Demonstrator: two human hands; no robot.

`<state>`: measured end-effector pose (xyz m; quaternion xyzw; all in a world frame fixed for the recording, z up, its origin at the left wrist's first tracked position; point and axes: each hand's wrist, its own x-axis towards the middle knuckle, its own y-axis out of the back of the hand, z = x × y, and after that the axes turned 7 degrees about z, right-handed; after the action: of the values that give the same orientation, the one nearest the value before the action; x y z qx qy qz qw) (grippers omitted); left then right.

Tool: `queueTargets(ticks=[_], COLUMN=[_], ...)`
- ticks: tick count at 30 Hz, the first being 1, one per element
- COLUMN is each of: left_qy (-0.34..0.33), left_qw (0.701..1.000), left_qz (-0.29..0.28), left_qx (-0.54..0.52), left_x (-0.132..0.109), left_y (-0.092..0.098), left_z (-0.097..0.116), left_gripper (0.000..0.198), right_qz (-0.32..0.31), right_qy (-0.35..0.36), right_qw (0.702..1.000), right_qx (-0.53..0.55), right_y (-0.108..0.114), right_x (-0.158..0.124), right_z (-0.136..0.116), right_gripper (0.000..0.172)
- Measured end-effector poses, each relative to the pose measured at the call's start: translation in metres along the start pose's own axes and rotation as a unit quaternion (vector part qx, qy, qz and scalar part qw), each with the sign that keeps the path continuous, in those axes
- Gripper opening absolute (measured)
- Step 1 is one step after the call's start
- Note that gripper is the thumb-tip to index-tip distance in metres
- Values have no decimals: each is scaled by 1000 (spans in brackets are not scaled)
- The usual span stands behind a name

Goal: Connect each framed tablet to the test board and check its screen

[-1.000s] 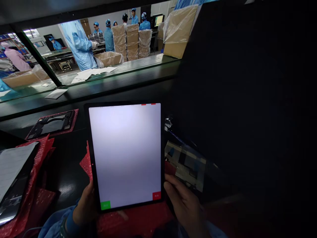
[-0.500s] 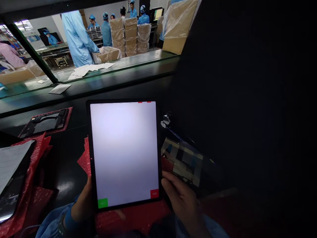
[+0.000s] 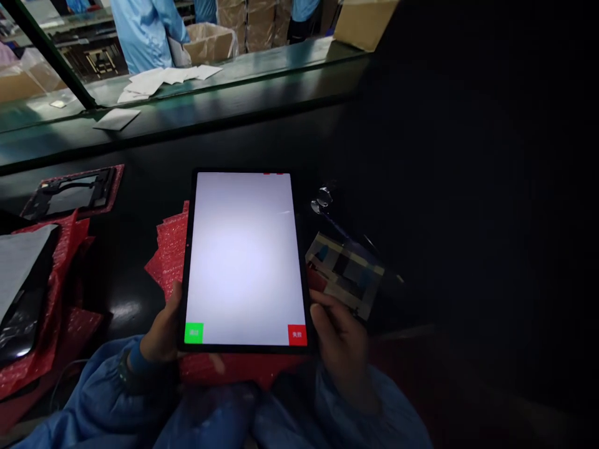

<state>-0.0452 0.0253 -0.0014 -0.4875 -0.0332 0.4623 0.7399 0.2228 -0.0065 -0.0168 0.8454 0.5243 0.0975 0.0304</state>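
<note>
A tablet (image 3: 246,262) with a lit, nearly white screen is held up in the middle of the view. Its screen shows a green square at the lower left and a red one at the lower right. My left hand (image 3: 161,327) grips the lower left edge, some fingers hidden behind it. My right hand (image 3: 341,343) pinches the lower right edge between thumb and fingers. Red bubble wrap (image 3: 172,249) lies under and left of the tablet. Beside my right hand is a flat panel (image 3: 349,271) with dark and blue patches.
At the left, a device part (image 3: 75,192) lies on red wrap, near a black device (image 3: 23,318) under a white sheet. White papers (image 3: 150,81) lie on the ledge (image 3: 262,75). Beyond it, a person in blue (image 3: 143,34) stands by an open carton (image 3: 210,43).
The view has tipped downward. The tablet's top now leans farther back, and its screen glow sits lower. Both hands keep their hold on it.
</note>
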Motion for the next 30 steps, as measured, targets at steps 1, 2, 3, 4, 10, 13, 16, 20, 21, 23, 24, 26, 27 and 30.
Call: queueTargets(ticks=[1,2,3,4,10,13,16,20,21,23,24,26,27,30], left_qy=[9,24,34,40,58,59,58,40,32,21,13,-7,-21,-31], left_qw=[1000,999,998,997,997,996,996,997,997,997,997,998,998,998], left_qz=[-29,-47,-60,-64,-42,-39,-44,-55,-63,-74,-74,-64,-53,2], left_qx=[-9,-11,-14,-15,-28,-50,-45,-20,-15,-4,0,7,11,46], left_x=[2,4,6,6,10,11,10,8,8,6,5,2,0,-5], left_y=[-5,-9,-13,-15,-22,-24,-26,-28,-28,-29,-29,-28,-27,-15], left_z=[2,3,5,7,10,10,10,9,8,9,10,12,13,11], left_gripper=[65,64,63,62,63,51,50,53,54,53,50,42,41,50], right_qz=[2,5,11,17,56,67,67,53,52,46,41,29,21,1], right_qy=[0,1,1,0,-2,-8,-8,-8,-12,-15,-13,-1,8,33], right_qw=[1000,1000,1000,1000,998,998,998,997,997,997,998,999,999,999], right_qx=[2,4,5,5,14,18,22,50,54,53,49,39,32,6], right_y=[0,0,0,1,2,2,3,3,3,4,4,5,5,6], right_x=[0,-1,-1,-2,-8,-10,-11,-13,-13,-14,-15,-15,-15,-14], right_z=[-1,-2,-2,-3,-3,-1,1,4,5,6,6,6,5,3], right_gripper=[37,36,35,35,35,34,30,25,25,27,28,27,27,27])
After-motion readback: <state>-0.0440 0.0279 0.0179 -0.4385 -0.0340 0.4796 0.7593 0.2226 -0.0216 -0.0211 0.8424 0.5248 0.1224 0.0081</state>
